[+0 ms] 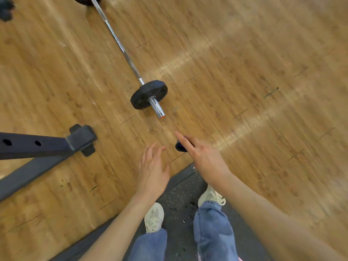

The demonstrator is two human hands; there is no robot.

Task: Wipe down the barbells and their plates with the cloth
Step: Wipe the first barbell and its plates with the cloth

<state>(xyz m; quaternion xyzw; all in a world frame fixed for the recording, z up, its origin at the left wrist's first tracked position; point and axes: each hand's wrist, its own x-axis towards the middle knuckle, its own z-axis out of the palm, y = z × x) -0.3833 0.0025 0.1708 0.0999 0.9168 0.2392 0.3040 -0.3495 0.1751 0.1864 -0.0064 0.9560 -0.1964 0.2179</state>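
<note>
Fingers first: the left hand (153,169) has them straight and loosely spread, palm down, holding nothing and hanging over the wooden floor (244,72). The right hand (201,157) has its index finger (181,139) stuck out straight while the other fingers curl around a small dark blue cloth (179,146), which pokes out just under that pointing finger. So the cloth is bunched in the right hand, up in the air, not touching any metal.

The barbell (120,46) lies flat on the floor, running diagonally from the top left down toward the middle. Its near end has one black plate (148,95) standing on edge, with the chrome sleeve (157,108) sticking out past it toward the person, ending in a cap with a bit of orange-red on it. The far end carries another dark plate (82,0), mostly cut off by the top edge. Both hands are near the sleeve tip but clearly apart from it.

Off to the left there's the dark foot of a steel rack (79,140), a beam with holes in it meeting a base on the floor. The person stands on a black speckled rubber mat (180,196) that butts up against the wood, wearing blue jeans (212,228) and pale sneakers (154,217). Something dark and blurry sits in the top left corner; can't tell what it is.
</note>
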